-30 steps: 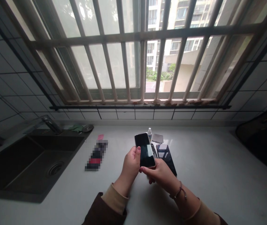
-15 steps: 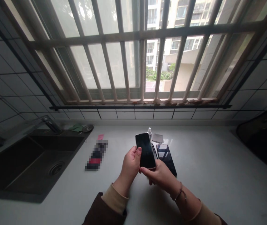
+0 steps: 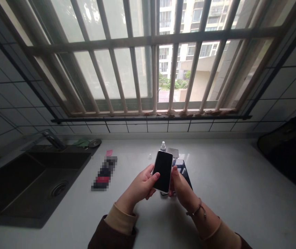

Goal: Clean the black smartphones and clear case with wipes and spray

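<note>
A smartphone (image 3: pixel 163 172) with a dark screen and pale edges is held above the counter, its top tilted slightly to the right. My left hand (image 3: pixel 143 182) grips its lower left side, thumb lying over the screen's edge. Along the right side my right hand (image 3: pixel 180 185) is closed on the phone, thumb pointing up; some of its fingers are hidden behind. Another dark glossy device (image 3: pixel 186 174) lies on the counter, partly covered by my right hand. Beyond the phone stand a small white-capped bottle (image 3: pixel 163 146) and a flat grey piece (image 3: pixel 173 152).
On the left a dark sink (image 3: pixel 33 186) with a faucet (image 3: pixel 53 139) is set into the white counter (image 3: pixel 231 186). A pixelated dark-and-red item (image 3: pixel 103 174) and a pink slip (image 3: pixel 109 152) lie beside it. A black bulky object (image 3: pixel 290 148) stands at the right. The barred window rises behind.
The phone has turned from leaning left to leaning right. My right hand has shifted from its bottom corner up along its right side. The view has moved slightly.
</note>
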The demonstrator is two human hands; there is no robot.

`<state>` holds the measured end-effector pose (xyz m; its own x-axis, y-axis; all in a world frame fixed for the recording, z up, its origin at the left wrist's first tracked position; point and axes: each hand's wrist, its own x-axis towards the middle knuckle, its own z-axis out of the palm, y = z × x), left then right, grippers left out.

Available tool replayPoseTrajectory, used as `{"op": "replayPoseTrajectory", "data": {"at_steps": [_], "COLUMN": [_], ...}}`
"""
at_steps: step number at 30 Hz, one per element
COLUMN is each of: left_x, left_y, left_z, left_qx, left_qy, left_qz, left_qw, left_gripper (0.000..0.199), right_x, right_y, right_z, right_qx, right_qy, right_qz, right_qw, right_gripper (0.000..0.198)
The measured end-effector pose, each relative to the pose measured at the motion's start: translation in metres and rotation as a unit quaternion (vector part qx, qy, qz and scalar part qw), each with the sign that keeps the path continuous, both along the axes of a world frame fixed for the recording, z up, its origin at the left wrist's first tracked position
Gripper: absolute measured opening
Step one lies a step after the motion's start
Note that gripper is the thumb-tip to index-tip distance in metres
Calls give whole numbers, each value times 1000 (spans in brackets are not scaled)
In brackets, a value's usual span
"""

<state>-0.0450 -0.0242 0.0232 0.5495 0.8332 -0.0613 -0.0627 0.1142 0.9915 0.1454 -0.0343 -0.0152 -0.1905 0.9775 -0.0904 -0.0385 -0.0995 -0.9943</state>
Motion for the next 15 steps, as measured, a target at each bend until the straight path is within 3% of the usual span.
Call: {"op": "replayPoseTrajectory", "data": {"at_steps": [5, 7, 15], "left_x": [0, 0, -1], "left_y": [0, 2, 6], "left_z": [0, -1, -3], "left_qx": [15, 19, 1], "left_qy": [64, 85, 104], "left_qz": [-22, -11, -54], "left_qw": [998, 996, 993], "left_gripper": [61, 52, 50], "right_x": [6, 7, 10], "right_y": [2, 0, 0], "right_z": [3, 4, -2], "right_qx": [15, 18, 35], "right_qy": [-37, -31, 5], "right_qz": [-165, -193, -250], "right_qw": [986, 981, 968], "right_gripper": [81, 77, 78]}}
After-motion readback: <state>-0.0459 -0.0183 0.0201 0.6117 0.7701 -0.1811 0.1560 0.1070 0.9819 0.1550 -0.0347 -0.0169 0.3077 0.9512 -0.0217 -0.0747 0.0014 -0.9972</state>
